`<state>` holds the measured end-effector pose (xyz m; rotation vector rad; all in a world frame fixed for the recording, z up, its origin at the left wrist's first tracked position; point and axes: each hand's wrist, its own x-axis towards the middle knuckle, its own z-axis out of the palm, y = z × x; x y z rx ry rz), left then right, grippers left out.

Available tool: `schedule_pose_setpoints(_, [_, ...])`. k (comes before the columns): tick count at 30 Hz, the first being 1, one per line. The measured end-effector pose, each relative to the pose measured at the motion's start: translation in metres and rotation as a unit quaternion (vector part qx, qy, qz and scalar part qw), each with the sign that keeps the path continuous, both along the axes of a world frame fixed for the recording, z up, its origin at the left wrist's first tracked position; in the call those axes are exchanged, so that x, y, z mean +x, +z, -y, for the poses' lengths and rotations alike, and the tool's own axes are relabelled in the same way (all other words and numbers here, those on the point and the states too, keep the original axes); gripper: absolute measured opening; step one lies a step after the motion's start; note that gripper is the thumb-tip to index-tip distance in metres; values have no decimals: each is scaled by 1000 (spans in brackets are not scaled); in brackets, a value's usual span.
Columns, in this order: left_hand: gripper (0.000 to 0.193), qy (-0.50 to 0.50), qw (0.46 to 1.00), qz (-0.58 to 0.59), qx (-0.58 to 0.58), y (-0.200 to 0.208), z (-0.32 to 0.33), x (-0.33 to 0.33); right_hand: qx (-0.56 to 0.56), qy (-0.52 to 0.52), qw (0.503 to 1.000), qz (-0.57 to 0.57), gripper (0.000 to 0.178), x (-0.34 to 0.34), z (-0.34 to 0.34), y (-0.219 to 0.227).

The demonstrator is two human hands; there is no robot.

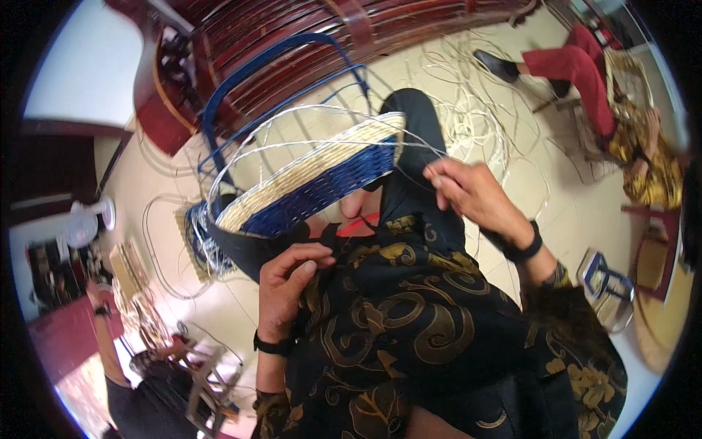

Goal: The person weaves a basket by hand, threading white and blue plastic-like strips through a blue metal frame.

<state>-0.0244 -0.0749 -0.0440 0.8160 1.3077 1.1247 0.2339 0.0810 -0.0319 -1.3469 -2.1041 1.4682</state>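
Observation:
A half-woven basket panel (pixel 322 179), cream along its upper band and dark blue below, lies slanted across my knees. Long white strands (pixel 307 107) loop from its left end over its top toward the right. My right hand (pixel 472 194) is raised to the right of the panel, thumb and fingers pinched on the ends of these strands. Over my lap, below the panel, my left hand (pixel 289 285) hovers with its thumb apart from the bent fingers; nothing shows in it. A blue arched frame (pixel 285 47) rises behind the panel; whether they are joined I cannot tell.
Loose pale strands (pixel 475 124) lie coiled on the tiled floor at the right. A dark red wooden bench (pixel 307 22) stands at the far side. Another blue-and-cream woven piece (pixel 197 238) sits at the left. Other people sit at far right and lower left; a small fan (pixel 88 223) stands left.

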Motion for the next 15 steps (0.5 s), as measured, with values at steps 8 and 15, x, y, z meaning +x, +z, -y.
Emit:
schedule_pose_setpoints(8, [21, 41, 981, 35, 184, 11, -2, -8, -64, -16, 994, 88, 17, 95, -10, -30])
schedule_pose_setpoints(15, [18, 260, 936, -188, 144, 11, -12, -39, 224, 83, 841, 486, 26, 122, -62, 32])
